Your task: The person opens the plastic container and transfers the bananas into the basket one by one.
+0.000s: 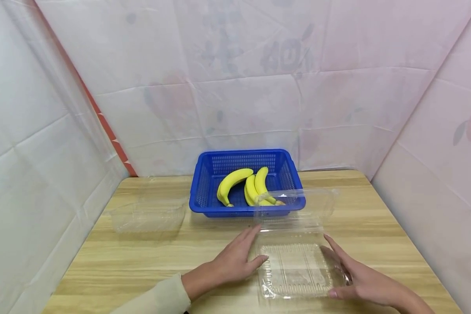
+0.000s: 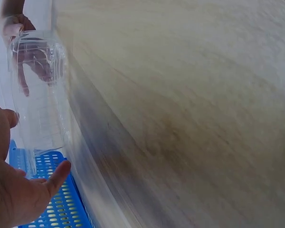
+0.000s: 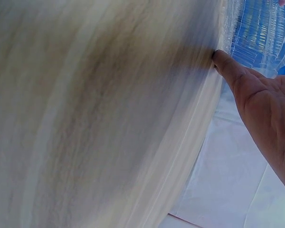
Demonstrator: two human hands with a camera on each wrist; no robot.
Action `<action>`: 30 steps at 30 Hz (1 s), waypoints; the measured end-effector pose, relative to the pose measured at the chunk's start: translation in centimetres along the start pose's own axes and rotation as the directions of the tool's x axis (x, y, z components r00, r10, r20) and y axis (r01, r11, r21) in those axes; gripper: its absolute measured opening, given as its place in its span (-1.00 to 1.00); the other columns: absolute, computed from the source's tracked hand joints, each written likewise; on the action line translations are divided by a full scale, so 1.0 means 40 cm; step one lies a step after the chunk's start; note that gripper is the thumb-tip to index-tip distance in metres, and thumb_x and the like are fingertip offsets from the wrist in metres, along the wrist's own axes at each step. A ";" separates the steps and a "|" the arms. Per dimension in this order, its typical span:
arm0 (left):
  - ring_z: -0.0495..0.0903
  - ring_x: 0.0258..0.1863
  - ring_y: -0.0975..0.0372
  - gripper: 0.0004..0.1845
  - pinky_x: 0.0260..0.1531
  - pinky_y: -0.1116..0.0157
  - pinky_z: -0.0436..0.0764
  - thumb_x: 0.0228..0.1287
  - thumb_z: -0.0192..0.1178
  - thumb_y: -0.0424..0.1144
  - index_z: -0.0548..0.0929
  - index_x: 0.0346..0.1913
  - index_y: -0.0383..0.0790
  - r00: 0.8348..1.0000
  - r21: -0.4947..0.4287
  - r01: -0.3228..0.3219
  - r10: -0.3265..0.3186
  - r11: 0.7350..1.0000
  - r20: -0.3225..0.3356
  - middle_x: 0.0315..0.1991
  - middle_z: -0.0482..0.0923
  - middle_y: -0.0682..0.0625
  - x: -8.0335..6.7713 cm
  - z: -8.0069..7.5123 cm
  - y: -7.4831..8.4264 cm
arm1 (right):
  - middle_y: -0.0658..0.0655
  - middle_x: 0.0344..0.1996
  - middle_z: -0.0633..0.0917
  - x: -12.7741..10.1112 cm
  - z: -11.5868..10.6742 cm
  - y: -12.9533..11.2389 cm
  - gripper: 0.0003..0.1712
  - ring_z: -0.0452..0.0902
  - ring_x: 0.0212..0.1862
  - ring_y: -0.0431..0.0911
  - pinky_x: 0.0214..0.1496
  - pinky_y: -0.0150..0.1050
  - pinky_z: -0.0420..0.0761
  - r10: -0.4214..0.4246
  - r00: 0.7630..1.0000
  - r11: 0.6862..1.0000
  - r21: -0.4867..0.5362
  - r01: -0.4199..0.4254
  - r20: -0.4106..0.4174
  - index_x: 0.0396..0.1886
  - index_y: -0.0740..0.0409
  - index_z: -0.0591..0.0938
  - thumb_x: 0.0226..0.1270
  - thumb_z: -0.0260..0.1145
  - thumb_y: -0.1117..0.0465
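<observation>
A clear plastic clamshell box (image 1: 296,266) sits on the table, its lid (image 1: 294,209) raised at the back and overlapping the blue basket in the head view. My left hand (image 1: 239,257) is at the box's left side, fingers extended forward and thumb apart over the rim. On the opposite side, my right hand (image 1: 361,279) has its fingers spread along the right wall, thumb by the near corner. The left wrist view shows the box (image 2: 40,95) between both hands. Several yellow bananas (image 1: 235,181) lie in the blue basket (image 1: 204,211) behind.
Another clear plastic box (image 1: 149,218) stands with its lid up at the left of the wooden table (image 1: 141,266). White patterned sheets (image 1: 243,104) hang behind the table and on both sides.
</observation>
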State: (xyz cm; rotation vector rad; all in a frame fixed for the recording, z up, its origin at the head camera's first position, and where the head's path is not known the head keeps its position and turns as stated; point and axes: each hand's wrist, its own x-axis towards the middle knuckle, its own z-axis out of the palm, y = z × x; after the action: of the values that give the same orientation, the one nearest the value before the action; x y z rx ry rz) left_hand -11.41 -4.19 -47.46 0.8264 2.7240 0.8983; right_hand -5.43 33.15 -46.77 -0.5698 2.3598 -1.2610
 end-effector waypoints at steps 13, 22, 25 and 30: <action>0.24 0.69 -0.01 -0.04 0.62 -0.05 0.36 0.54 0.19 0.23 0.02 0.75 -0.08 0.999 -0.002 -0.038 0.038 0.999 0.015 0.73 0.13 -0.12 0.010 0.002 -0.008 | 0.57 0.67 0.07 -0.002 -0.006 0.000 0.45 0.04 0.58 -0.37 0.37 -0.56 0.37 0.020 1.000 0.999 -0.027 -0.020 -0.001 0.78 -0.18 -0.40 0.34 0.55 0.03; 0.27 0.67 -0.02 -0.07 0.61 -0.04 0.38 0.55 0.22 0.16 0.05 0.74 -0.11 0.998 -0.012 -0.064 0.064 0.998 -0.002 0.71 0.17 -0.13 0.016 0.001 -0.004 | 0.60 0.66 0.07 -0.004 -0.008 0.004 0.46 0.11 0.61 -0.17 0.35 -0.55 0.40 0.021 1.000 0.999 -0.037 -0.021 -0.001 0.77 -0.18 -0.41 0.35 0.54 0.04; 0.29 0.66 -0.02 -0.07 0.60 -0.04 0.40 0.55 0.23 0.15 0.04 0.75 -0.09 0.998 -0.025 -0.059 0.059 0.998 0.001 0.71 0.17 -0.11 0.019 0.003 -0.004 | 0.60 0.65 0.08 -0.004 -0.010 0.004 0.46 0.15 0.60 -0.18 0.34 -0.54 0.42 0.023 1.000 0.999 -0.045 -0.023 0.001 0.77 -0.17 -0.42 0.35 0.54 0.03; 0.64 0.27 0.18 -0.03 0.39 0.13 0.63 0.51 0.30 0.13 0.05 0.74 -0.15 0.999 -0.095 -0.050 0.051 0.994 0.008 0.67 0.24 -0.12 0.027 0.006 -0.002 | 0.59 0.66 0.07 -0.006 -0.011 0.005 0.44 0.10 0.49 -0.59 0.32 -0.58 0.40 0.020 1.000 1.000 -0.003 -0.020 0.004 0.77 -0.17 -0.41 0.37 0.53 0.06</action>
State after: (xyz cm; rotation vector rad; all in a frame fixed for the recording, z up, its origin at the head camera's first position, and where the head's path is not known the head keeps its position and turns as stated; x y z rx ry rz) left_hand -12.28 -3.56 -47.68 0.8828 2.6392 1.0224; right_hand -5.48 33.69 -46.67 -0.5485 2.3583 -1.2465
